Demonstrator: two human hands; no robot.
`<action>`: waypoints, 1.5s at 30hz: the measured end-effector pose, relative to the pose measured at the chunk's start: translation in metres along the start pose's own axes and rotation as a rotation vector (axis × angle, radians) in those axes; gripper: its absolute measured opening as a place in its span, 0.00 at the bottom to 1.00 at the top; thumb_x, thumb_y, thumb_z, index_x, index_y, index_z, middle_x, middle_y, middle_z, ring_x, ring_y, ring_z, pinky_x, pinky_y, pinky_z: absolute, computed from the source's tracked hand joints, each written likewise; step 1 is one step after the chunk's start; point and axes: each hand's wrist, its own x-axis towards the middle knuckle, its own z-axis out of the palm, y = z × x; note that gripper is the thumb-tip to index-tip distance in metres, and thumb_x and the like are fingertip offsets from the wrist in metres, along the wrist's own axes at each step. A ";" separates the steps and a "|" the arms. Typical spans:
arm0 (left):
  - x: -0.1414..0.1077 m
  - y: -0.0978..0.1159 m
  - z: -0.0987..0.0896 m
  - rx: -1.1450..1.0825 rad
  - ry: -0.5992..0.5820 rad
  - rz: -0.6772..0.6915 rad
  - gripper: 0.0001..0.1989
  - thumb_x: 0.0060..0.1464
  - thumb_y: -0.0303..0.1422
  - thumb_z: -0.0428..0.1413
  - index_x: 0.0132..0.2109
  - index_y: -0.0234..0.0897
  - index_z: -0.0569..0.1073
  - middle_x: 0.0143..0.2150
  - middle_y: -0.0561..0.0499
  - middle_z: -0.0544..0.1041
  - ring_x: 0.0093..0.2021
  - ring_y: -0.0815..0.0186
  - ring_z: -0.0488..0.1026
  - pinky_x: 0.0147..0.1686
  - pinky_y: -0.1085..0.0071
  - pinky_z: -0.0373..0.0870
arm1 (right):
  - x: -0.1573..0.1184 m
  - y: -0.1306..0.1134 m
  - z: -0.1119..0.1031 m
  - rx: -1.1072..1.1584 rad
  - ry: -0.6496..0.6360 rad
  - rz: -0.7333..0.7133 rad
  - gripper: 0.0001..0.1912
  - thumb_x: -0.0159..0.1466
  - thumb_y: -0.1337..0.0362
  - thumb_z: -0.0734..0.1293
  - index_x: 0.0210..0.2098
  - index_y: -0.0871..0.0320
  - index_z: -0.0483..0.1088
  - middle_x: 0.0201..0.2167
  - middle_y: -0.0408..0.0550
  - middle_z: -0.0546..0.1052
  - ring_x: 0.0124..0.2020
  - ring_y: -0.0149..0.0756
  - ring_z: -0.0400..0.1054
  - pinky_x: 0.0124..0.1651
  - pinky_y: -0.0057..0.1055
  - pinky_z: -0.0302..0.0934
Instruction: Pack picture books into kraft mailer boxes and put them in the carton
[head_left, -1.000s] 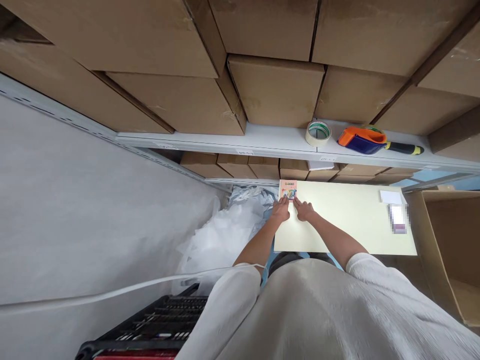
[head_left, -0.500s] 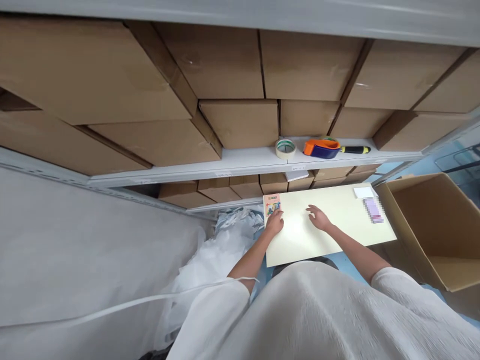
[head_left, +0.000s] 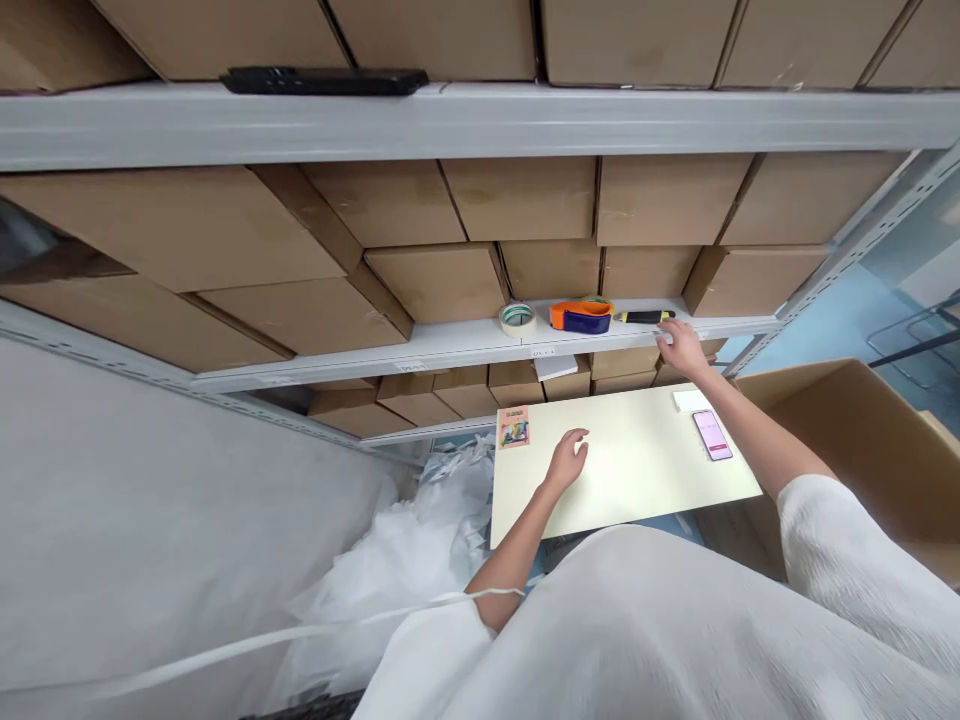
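My right hand [head_left: 681,345] reaches to the shelf edge, its fingertips at the right end of a black and yellow utility knife [head_left: 642,317] that lies on the shelf. The fingers are stretched out; whether they touch the knife is hard to make out. Above the pale yellow board [head_left: 622,490], my left hand [head_left: 568,460] hovers with its fingers apart and nothing in them. A small orange card or booklet with a colourful picture [head_left: 514,428] lies at the board's left corner. Left of the knife sit an orange and blue tape dispenser [head_left: 581,316] and a tape roll [head_left: 517,320].
A phone with a lit screen [head_left: 712,436] and a white slip [head_left: 690,401] rest on the board's right side. Cardboard boxes [head_left: 427,285] fill the shelves. An open carton [head_left: 847,420] stands at right, white plastic wrap [head_left: 405,560] at left. A white cord [head_left: 300,632] crosses below.
My right hand has gone from above the board up and right to the knife on the shelf. My left hand has moved off the orange card toward the board's middle. The view has shifted.
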 end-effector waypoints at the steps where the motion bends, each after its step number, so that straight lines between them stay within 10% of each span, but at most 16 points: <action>1: -0.003 0.007 0.009 -0.008 0.011 0.000 0.18 0.67 0.27 0.53 0.60 0.42 0.78 0.62 0.44 0.79 0.58 0.61 0.80 0.61 0.59 0.77 | 0.012 0.004 -0.002 -0.036 -0.023 -0.021 0.27 0.71 0.58 0.59 0.65 0.62 0.73 0.69 0.64 0.71 0.64 0.61 0.64 0.64 0.57 0.60; 9: -0.039 0.033 0.059 -0.014 0.122 -0.089 0.17 0.67 0.27 0.54 0.59 0.42 0.79 0.61 0.43 0.80 0.56 0.61 0.81 0.60 0.58 0.78 | 0.072 0.015 0.006 -0.123 -0.177 -0.179 0.29 0.70 0.60 0.61 0.68 0.57 0.72 0.67 0.61 0.75 0.63 0.62 0.63 0.63 0.60 0.55; 20: -0.032 0.042 0.067 0.082 0.110 -0.069 0.18 0.67 0.27 0.53 0.59 0.43 0.79 0.62 0.44 0.79 0.57 0.60 0.80 0.61 0.56 0.78 | 0.070 0.025 -0.012 -0.115 -0.193 -0.166 0.26 0.69 0.62 0.63 0.64 0.60 0.74 0.55 0.63 0.81 0.59 0.60 0.66 0.62 0.54 0.55; 26: -0.024 0.042 0.083 0.077 0.046 -0.065 0.19 0.67 0.26 0.51 0.59 0.42 0.79 0.62 0.44 0.79 0.55 0.62 0.81 0.60 0.59 0.79 | -0.026 0.049 -0.009 -0.001 -0.042 -0.045 0.26 0.71 0.58 0.62 0.66 0.61 0.67 0.60 0.64 0.77 0.57 0.59 0.66 0.58 0.48 0.59; 35: -0.028 0.038 0.108 0.091 -0.122 -0.079 0.18 0.69 0.28 0.51 0.59 0.42 0.79 0.62 0.44 0.79 0.58 0.61 0.80 0.61 0.58 0.78 | -0.228 0.081 0.089 -0.025 -0.483 0.490 0.16 0.71 0.62 0.64 0.56 0.57 0.67 0.53 0.60 0.77 0.55 0.53 0.69 0.51 0.40 0.61; 45: -0.042 0.029 0.103 0.155 -0.186 -0.128 0.18 0.69 0.27 0.51 0.59 0.41 0.78 0.62 0.43 0.79 0.55 0.62 0.81 0.59 0.59 0.80 | -0.269 0.105 0.129 -0.103 -0.589 0.586 0.18 0.74 0.64 0.60 0.61 0.60 0.67 0.59 0.67 0.73 0.62 0.58 0.65 0.57 0.47 0.60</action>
